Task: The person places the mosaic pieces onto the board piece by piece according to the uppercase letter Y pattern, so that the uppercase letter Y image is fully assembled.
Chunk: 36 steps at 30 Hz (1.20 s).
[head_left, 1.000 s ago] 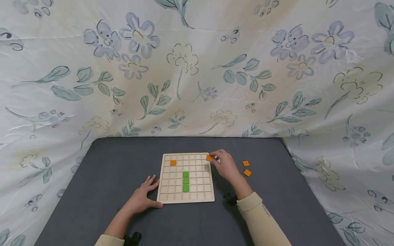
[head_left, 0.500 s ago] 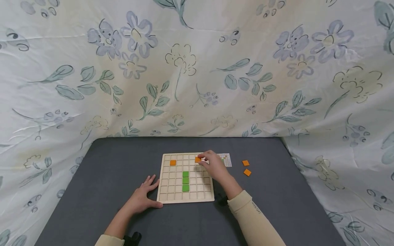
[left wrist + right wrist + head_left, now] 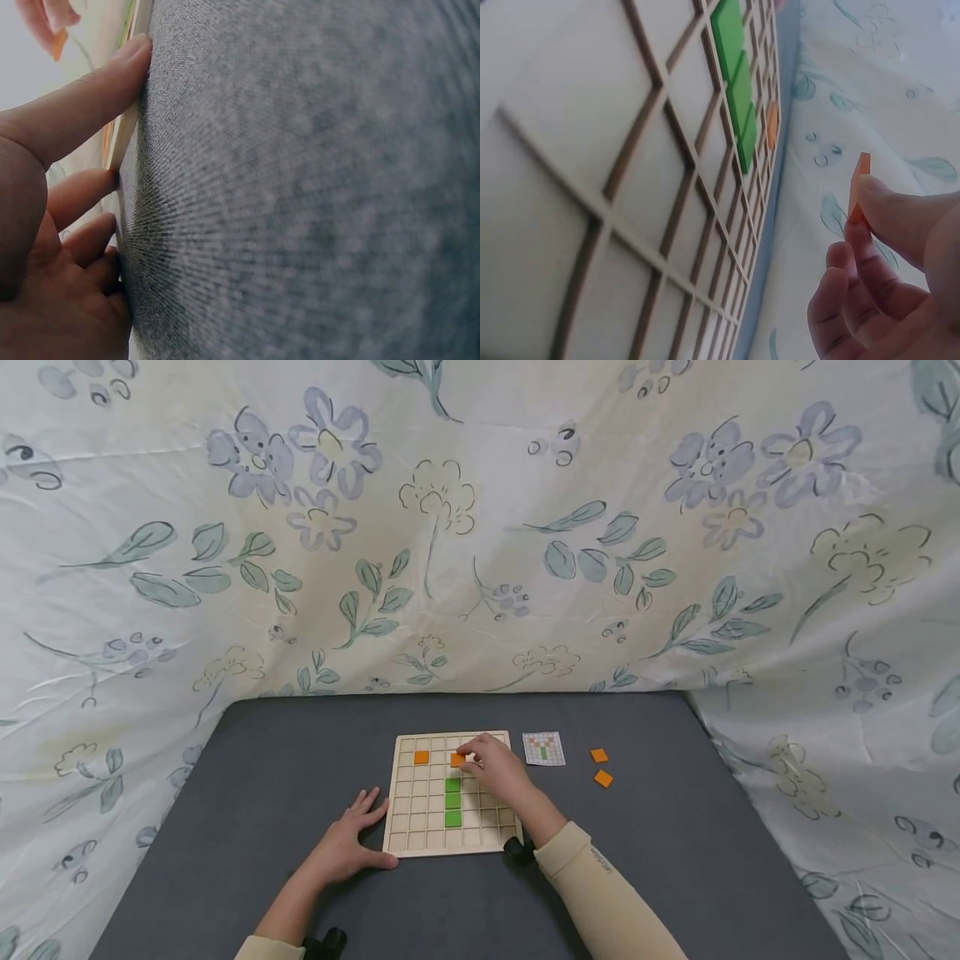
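Observation:
A wooden grid board [image 3: 483,837] lies in the middle of the table. My left hand [image 3: 342,843] rests at its lower left corner, fingers spread, thumb touching the front edge. In the left wrist view the thumb [image 3: 112,86] lies along the board's edge [image 3: 124,135]. My right hand [image 3: 498,770] pinches an orange square tile [image 3: 859,187] between thumb and fingers, held above the board's upper middle. Several green tiles [image 3: 453,800] form a column in the grid, just below that tile in the head view. Another orange tile [image 3: 422,757] sits in a cell at the upper left.
A small printed pattern card [image 3: 543,748] lies right of the board. Beyond it are two loose orange tiles [image 3: 601,767] on the dark grey tabletop [image 3: 300,743]. A flowered cloth [image 3: 480,543] hangs behind and beside the table.
My right hand has carried the orange tile leftward from the board's right edge to its upper middle, uncovering the pattern card. The left hand stays in place.

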Each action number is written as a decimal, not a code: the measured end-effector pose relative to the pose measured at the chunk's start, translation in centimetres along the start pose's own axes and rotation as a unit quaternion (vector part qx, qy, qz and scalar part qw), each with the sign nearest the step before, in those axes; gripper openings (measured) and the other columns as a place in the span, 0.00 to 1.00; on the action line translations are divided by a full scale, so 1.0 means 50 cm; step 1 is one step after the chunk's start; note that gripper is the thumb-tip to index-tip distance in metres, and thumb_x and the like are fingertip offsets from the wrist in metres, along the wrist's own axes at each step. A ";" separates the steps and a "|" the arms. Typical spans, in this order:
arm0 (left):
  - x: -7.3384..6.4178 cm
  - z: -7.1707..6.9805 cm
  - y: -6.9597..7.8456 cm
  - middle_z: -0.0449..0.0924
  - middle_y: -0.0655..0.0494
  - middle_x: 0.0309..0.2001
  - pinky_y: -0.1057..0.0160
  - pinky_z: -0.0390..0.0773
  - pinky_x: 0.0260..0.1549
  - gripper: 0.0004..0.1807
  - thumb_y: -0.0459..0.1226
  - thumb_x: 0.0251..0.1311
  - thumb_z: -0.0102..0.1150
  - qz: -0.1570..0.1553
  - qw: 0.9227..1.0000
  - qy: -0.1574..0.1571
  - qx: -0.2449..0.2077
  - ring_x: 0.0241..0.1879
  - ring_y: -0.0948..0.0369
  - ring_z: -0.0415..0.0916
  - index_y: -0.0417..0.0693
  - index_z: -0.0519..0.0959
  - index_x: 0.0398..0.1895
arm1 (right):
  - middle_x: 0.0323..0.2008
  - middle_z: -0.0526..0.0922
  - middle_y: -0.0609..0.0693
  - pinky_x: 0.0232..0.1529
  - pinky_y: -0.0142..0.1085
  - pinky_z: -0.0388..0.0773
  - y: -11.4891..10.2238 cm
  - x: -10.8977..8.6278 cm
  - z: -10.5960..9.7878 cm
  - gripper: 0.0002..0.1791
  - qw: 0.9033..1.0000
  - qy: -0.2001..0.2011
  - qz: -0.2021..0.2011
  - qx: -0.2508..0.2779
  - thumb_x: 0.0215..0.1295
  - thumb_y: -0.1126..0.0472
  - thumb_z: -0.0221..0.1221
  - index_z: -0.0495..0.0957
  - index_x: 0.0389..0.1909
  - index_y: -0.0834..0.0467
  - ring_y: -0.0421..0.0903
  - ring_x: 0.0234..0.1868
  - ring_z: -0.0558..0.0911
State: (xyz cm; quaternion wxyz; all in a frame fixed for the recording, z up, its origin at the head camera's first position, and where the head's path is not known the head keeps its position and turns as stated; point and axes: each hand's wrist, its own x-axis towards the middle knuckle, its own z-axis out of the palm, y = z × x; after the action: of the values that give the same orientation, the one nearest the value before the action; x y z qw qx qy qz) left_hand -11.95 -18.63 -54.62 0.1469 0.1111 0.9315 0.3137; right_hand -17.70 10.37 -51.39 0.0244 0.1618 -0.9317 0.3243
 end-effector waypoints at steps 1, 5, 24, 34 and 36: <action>0.000 0.000 0.001 0.50 0.42 0.80 0.25 0.47 0.67 0.59 0.53 0.38 0.82 0.001 1.000 0.000 0.001 0.79 0.35 0.39 0.47 0.64 0.76 | 0.50 0.81 0.50 0.44 0.39 0.80 -0.003 0.003 0.004 0.14 1.000 -0.004 0.000 -0.002 0.69 0.57 0.64 0.85 0.53 0.53 0.46 0.46 0.82; 0.001 -0.001 0.001 0.49 0.42 0.80 0.25 0.47 0.68 0.59 0.53 0.39 0.82 0.004 1.000 0.001 0.002 0.79 0.36 0.39 0.47 0.64 0.76 | 0.49 0.81 0.49 0.45 0.38 0.80 -0.012 0.014 0.017 0.14 1.000 -0.023 0.008 -0.002 0.70 0.57 0.64 0.85 0.54 0.53 0.46 0.46 0.82; 0.006 -0.001 -0.006 0.49 0.42 0.80 0.23 0.47 0.66 0.60 0.55 0.38 0.82 -0.007 1.000 -0.005 0.000 0.78 0.33 0.39 0.47 0.64 0.76 | 0.48 0.83 0.47 0.49 0.38 0.80 -0.024 0.056 0.077 0.13 0.995 -0.065 0.040 -0.071 0.69 0.56 0.65 0.87 0.51 0.52 0.44 0.48 0.82; 0.006 -0.002 -0.004 0.48 0.42 0.80 0.24 0.48 0.66 0.59 0.54 0.39 0.82 -0.004 1.000 -0.012 -0.005 0.78 0.33 0.38 0.46 0.63 0.76 | 0.47 0.82 0.46 0.48 0.37 0.80 -0.035 0.072 0.081 0.15 0.992 -0.079 0.045 -0.089 0.66 0.57 0.68 0.86 0.53 0.51 0.42 0.47 0.81; 0.005 -0.003 -0.005 0.48 0.41 0.80 0.24 0.48 0.66 0.59 0.54 0.40 0.81 0.000 1.000 -0.011 -0.006 0.78 0.33 0.38 0.46 0.63 0.76 | 0.47 0.82 0.46 0.49 0.37 0.80 -0.036 0.073 0.079 0.16 0.992 -0.075 0.046 -0.086 0.64 0.57 0.69 0.86 0.52 0.51 0.42 0.47 0.81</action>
State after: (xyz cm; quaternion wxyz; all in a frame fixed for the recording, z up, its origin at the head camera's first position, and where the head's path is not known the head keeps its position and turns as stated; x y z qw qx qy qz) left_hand -12.27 -18.82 -54.72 0.1578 0.1135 0.9281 0.3176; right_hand -20.37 5.57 -52.87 -0.0469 0.1400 -0.9618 0.2305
